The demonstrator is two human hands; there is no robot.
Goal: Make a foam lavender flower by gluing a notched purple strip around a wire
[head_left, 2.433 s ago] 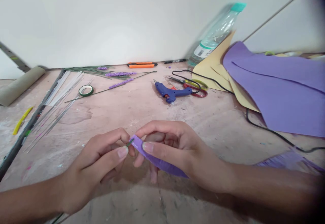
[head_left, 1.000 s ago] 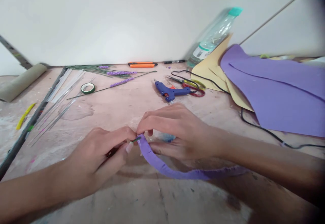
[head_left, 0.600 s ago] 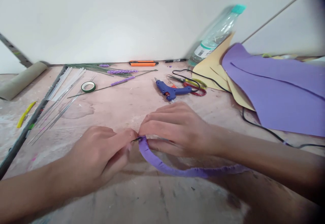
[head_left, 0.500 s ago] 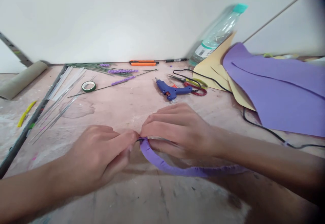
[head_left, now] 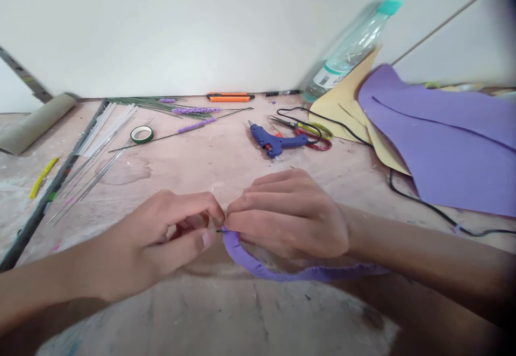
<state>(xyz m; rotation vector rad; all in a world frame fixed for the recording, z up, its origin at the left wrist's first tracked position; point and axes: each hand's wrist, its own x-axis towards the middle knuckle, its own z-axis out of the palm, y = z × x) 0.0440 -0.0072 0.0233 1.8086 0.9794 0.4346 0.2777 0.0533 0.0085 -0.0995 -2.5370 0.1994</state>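
1. Widest of all: white wall behind, stained table in front.
2. At right on the table, broad purple sheet overlapping yellow sheet, purple corner curling upward.
3. At centre, right hand, back turned up, fingers bunched together and pinching one end of the purple strip.
4. Just beside it, left hand, forefinger and thumb curved around the green stem; impossible to tell whether gripping it or not.
5. From the right fingertips, strip curving down in a bow, then running rightward below the right hand toward the forearm.
6. Behind the yellow sheet, bottle, tilted against the wall, teal cap uppermost.
7. Far left, cardboard tube, lying slantwise.
8. Beyond the right hand, blue glue gun, nozzle pointing left, with scissors just behind.
9. Along the wall, orange cutter.
10. Left of centre, tape roll, lying flat near thin wires.
11. Smallest: green stem, short tip showing between left fingers and strip end.
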